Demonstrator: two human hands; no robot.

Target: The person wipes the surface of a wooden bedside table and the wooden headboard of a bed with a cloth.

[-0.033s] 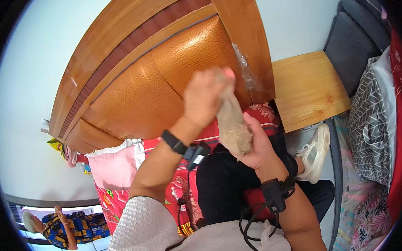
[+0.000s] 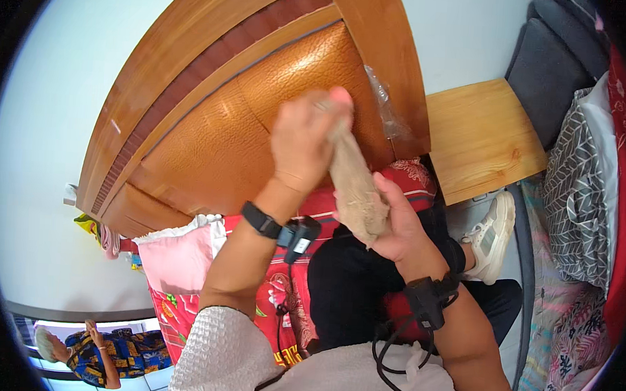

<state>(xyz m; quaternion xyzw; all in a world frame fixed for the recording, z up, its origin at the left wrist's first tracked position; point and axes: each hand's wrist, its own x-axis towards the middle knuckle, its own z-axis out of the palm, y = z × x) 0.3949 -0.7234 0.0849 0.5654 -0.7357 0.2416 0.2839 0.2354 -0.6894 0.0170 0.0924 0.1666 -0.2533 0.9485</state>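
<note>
A thin beige sock-like cloth point(image 2: 354, 175) is stretched slantwise between my hands. My left hand point(image 2: 303, 138), blurred by motion, is closed round its upper, narrow end. A bright pink spot shows at the fingertips there; I cannot make out what it is. At the lower, bunched end, my right hand point(image 2: 400, 225) grips the cloth with the thumb along its side and the fingers mostly hidden behind it. Below the cloth is my black-clad leg point(image 2: 343, 289), and to the right a white sneaker point(image 2: 493, 237) on a foot.
An orange padded headboard point(image 2: 209, 147) rises behind the red bedding point(image 2: 281, 272), with a pink pillow point(image 2: 179, 259) at left. A wooden nightstand point(image 2: 482, 141) stands at right, by a patterned pillow point(image 2: 575, 188). Cables hang from the bands on my wrists. Another person point(image 2: 110, 351) is far lower left.
My left hand has moved a little left and up, drawing the cloth's upper end with it. My right hand stays nearly in place.
</note>
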